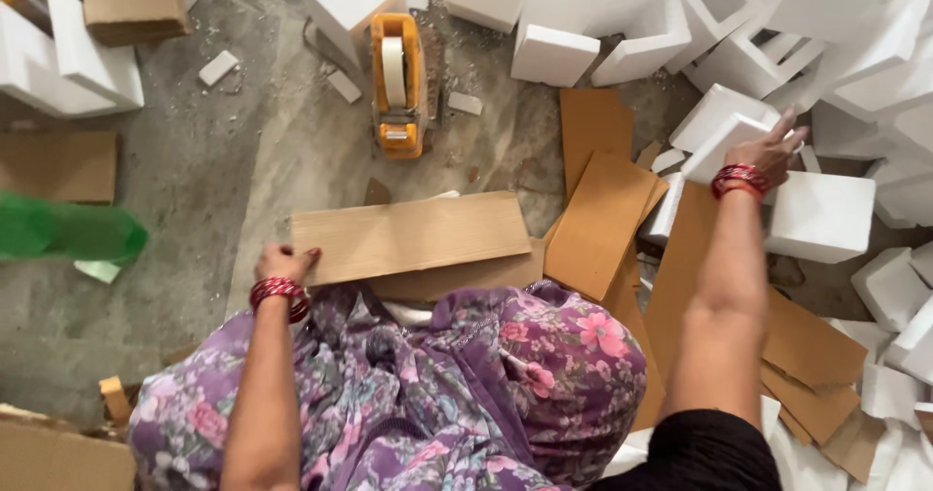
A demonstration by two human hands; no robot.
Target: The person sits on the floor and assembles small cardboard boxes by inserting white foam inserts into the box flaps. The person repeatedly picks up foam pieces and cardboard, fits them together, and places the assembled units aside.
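Steadying card (413, 236) with closed left hand (282, 263); reaching open right hand (773, 151) squarely onto foam block (724, 146) at two o'clock.

The person wore a purple floral-printed cloth garment (437, 384) with pink blossoms, draped in loose folds. A stack of red bangles (280, 292) circled the left wrist, another red stack (741, 177) the right; a short black sleeve (705, 450) covered the right upper arm.

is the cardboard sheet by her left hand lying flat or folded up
Flat. The cardboard sheet lies spread as one rectangle; the left hand grips its corner.
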